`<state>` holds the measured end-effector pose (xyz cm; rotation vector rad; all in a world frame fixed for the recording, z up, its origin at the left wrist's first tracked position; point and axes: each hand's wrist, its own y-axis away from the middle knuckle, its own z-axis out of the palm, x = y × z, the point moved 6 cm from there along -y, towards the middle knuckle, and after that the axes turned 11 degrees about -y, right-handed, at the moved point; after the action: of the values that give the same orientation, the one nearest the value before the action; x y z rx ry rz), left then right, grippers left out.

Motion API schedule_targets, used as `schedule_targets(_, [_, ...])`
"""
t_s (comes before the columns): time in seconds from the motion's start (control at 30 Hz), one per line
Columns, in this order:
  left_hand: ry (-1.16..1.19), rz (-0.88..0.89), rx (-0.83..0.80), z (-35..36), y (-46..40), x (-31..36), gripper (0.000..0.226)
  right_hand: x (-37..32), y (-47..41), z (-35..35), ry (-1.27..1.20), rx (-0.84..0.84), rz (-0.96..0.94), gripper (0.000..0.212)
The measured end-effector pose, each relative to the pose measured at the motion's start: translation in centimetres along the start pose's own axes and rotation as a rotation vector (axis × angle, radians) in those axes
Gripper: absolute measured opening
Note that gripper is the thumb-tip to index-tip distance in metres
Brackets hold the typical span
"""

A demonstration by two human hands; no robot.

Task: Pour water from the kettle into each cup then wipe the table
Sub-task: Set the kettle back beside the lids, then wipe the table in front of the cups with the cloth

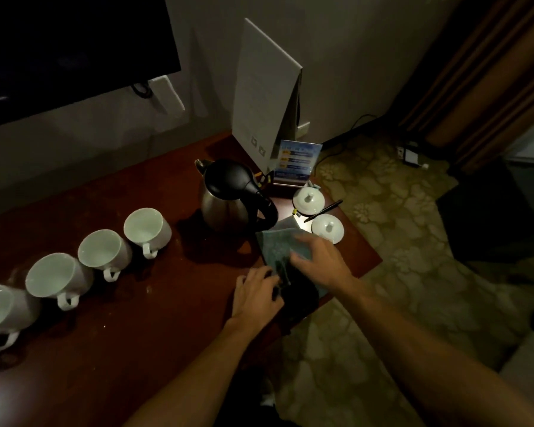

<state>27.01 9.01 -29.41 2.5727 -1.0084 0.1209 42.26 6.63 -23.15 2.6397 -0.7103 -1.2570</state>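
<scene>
A dark television screen (pixel 68 50) hangs on the wall at upper left. A tall white folded card (pixel 264 97) stands by a small blue sign (pixel 296 160). Two white lids (pixel 308 201) sit nearby with a black pen (pixel 322 211) between them. Patterned carpet (pixel 398 241) covers the floor.

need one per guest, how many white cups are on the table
4, in a diagonal row left of the kettle: nearest cup, second cup, third cup, far-left cup, cut by the frame edge; more may lie beyond.
</scene>
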Motion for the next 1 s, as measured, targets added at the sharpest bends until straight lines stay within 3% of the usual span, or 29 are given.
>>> schedule_targets(0.1, [-0.030,0.031,-0.014,1.0,0.7,1.2,0.038,3.2,2.5,0.6,0.174,-0.115,0.033,0.044])
schedule_targets(0.27, [-0.122,0.037,-0.030,1.7,1.2,4.3,0.047,6.7,4.0,1.9,0.373,-0.256,-0.081,0.054])
schedule_targets(0.43, [-0.278,-0.073,-0.018,3.0,1.9,6.7,0.053,8.8,4.5,2.1,0.507,-0.303,-0.267,0.060])
schedule_targets(0.6, [-0.381,-0.169,-0.012,3.5,2.0,8.7,0.038,10.1,5.1,2.7,0.698,-0.291,-0.388,0.061])
schedule_targets(0.83, [-0.182,-0.335,0.130,1.4,3.4,8.0,0.024,7.7,5.5,2.5,0.683,-0.180,-0.499,0.026])
schedule_targets(1.0, [0.004,-0.473,0.189,-1.2,7.8,4.7,0.020,2.9,7.4,2.2,0.593,-0.266,-0.517,0.030])
